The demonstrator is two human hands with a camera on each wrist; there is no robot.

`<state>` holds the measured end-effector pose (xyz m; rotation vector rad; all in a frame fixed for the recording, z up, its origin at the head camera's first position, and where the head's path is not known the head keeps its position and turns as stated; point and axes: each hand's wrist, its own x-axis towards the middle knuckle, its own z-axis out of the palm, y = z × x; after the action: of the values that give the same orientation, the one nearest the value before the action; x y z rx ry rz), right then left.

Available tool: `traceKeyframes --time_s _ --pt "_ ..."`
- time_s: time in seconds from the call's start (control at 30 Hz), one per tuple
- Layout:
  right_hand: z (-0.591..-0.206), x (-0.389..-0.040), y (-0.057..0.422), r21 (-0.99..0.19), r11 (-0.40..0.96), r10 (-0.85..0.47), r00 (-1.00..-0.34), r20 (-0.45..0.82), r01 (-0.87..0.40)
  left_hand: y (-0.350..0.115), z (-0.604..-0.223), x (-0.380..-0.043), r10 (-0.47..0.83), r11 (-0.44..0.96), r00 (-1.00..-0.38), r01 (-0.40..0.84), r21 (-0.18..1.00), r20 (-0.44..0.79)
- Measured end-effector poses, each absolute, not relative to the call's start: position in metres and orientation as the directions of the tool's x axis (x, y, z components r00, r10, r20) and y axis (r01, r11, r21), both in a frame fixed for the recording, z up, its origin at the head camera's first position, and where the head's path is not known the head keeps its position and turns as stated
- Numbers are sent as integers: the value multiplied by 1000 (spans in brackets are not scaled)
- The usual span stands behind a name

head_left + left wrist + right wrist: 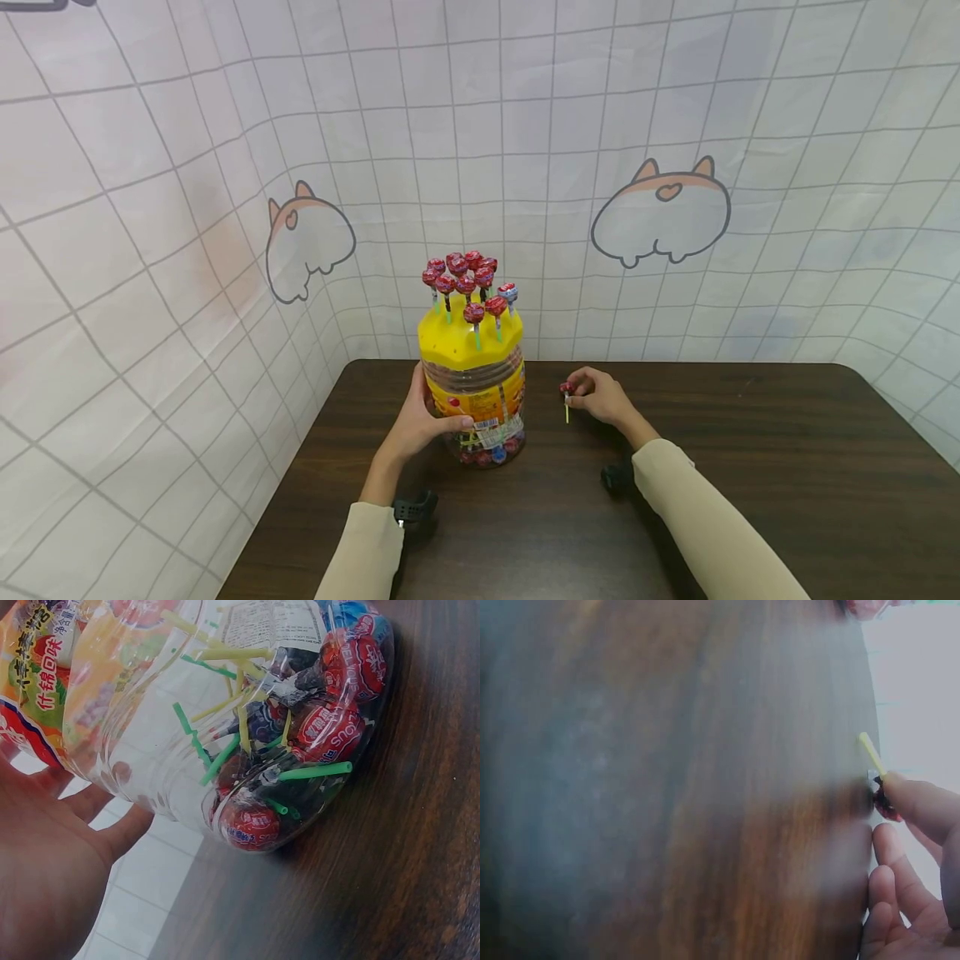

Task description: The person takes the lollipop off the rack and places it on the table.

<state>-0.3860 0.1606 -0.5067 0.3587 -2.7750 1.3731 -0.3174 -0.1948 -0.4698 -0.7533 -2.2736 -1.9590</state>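
A clear plastic jar with a yellow lid stands on the table. Several red-wrapped lollipops and a blue one stick upright out of the lid. My left hand grips the jar's left side, thumb across its front. More lollipops with green and yellow sticks lie at the jar's bottom in the left wrist view. To the right of the jar, my right hand pinches a red lollipop near its head. Its yellow stick points downward in the head view.
The dark wooden table extends well to the right of the jar. Behind it hangs a white gridded cloth with cartoon animal prints, which also runs along the left side. A black wrist device sits on the left wrist.
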Motion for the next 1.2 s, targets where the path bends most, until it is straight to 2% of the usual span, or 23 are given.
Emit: traceKeyframes --time_s 0.37,0.57,0.9,1.2 --pt "-500 -382 177 -838 502 -257 -962 93 -216 -194 -472 -318 321 81 -884 383 920 340" --pt "-460 -372 177 -843 482 -310 -947 91 -239 -193 -472 -318 318 75 -887 377 923 336" --pt "-367 -341 147 -838 332 -324 -887 330 -433 -193 -471 -319 323 72 -889 364 929 324" --pt "-323 -326 108 -768 233 -323 -792 518 -597 -196 -470 -319 315 87 -897 353 932 311"
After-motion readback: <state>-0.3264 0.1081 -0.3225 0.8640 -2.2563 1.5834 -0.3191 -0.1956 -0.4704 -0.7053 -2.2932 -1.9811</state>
